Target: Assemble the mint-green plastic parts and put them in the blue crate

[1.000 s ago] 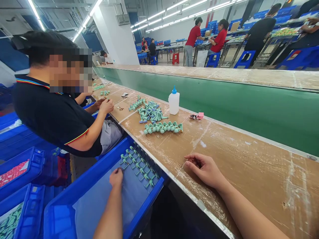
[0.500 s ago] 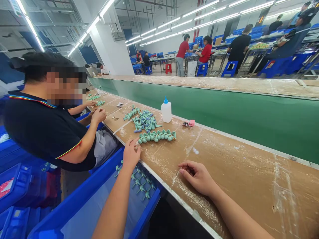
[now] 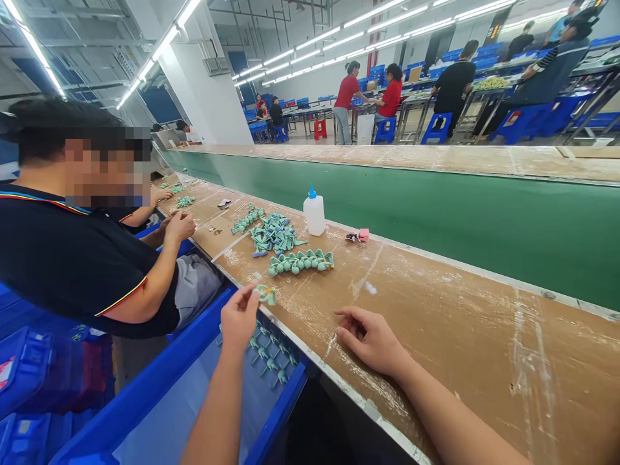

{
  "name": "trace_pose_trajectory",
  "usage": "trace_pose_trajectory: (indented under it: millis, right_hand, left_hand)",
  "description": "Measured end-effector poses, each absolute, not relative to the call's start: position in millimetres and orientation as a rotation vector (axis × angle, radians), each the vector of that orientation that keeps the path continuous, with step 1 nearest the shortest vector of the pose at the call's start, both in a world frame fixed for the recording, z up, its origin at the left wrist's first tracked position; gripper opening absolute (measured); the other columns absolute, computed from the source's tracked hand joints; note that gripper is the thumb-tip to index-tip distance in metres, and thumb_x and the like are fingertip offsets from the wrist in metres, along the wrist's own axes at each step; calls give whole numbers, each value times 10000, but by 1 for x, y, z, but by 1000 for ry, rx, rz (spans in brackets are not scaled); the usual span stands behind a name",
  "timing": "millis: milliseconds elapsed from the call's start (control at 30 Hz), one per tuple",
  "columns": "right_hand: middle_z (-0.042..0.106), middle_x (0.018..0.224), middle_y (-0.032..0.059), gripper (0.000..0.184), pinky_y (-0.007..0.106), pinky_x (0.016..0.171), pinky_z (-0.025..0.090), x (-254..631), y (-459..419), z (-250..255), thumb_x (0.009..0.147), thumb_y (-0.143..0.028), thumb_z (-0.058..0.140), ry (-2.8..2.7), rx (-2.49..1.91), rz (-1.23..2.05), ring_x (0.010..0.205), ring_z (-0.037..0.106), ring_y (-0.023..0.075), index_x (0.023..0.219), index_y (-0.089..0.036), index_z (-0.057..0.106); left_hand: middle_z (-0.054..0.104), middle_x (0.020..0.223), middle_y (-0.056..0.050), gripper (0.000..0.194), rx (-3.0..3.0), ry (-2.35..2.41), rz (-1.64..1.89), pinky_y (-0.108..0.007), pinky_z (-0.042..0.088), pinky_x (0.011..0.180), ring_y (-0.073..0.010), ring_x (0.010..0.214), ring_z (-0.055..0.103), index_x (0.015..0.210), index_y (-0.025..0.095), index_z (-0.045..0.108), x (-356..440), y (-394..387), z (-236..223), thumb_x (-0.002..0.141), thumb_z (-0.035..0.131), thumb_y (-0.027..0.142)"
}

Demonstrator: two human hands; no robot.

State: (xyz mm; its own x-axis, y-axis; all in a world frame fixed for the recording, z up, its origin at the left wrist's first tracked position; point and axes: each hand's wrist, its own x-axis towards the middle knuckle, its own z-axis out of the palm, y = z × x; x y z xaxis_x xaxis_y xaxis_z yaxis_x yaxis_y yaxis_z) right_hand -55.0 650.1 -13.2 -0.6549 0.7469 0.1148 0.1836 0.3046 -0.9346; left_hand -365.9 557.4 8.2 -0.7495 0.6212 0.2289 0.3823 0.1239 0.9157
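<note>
My left hand (image 3: 238, 320) pinches a small mint-green plastic piece (image 3: 265, 294) with an orange-brown spot, held just over the table's front edge. Beyond it, a row of mint-green pieces with round balls (image 3: 301, 261) stands on the brown tabletop. A heap of loose green and blue-violet parts (image 3: 275, 232) lies behind that row. My right hand (image 3: 369, 339) rests on the tabletop with loosely curled fingers and the index finger stretched out; nothing shows in it. Below my left forearm, a blue bin (image 3: 159, 381) holds several green pieces (image 3: 271, 365) laid out in rows.
A white bottle with a blue nozzle (image 3: 314, 213) stands near the green belt (image 3: 436, 219). Close to it lies a small pink and black item (image 3: 358, 236). A co-worker in a black shirt (image 3: 72, 258) sits at the left, hands over the table edge.
My left hand has drawn back from the end of the row toward me, now with a green piece in its fingers. The view has shifted slightly; my right hand stays on the table.
</note>
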Motion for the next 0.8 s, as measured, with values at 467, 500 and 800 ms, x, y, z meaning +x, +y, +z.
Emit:
trace_pose_trajectory:
  millis: [467, 500, 800]
  right_hand:
    - [702, 788, 27, 320, 220, 663, 420, -54, 652, -6, 922, -438, 668, -1995, -788, 1510, 685, 548, 95, 1015, -160, 796]
    - [712, 804, 30, 335, 221, 674, 433, -54, 653, -7, 917, -449, 677, -1961, -796, 1536, 695, 563, 100, 1033, -157, 793]
    - [758, 953, 73, 529, 250, 709, 496, -53, 652, -8, 848, -568, 768, -1929, -783, 1669, 786, 649, 143, 1193, -167, 746]
  left_hand:
    - [762, 1130, -49, 404, 1446, 1829, 1457, -293, 595, 851, -149, 912, 706, 1284, 292, 711, -241, 541, 9, 922, 708, 474]
    - [746, 1196, -55, 397, 1476, 1852, 1454, -304, 600, 865, -149, 910, 700, 1257, 296, 721, -242, 539, 6, 893, 748, 451]
    - [774, 1138, -95, 229, 1077, 1642, 1686, -313, 644, 956, -206, 1085, 741, 946, 221, 787, -233, 524, -29, 834, 805, 421]
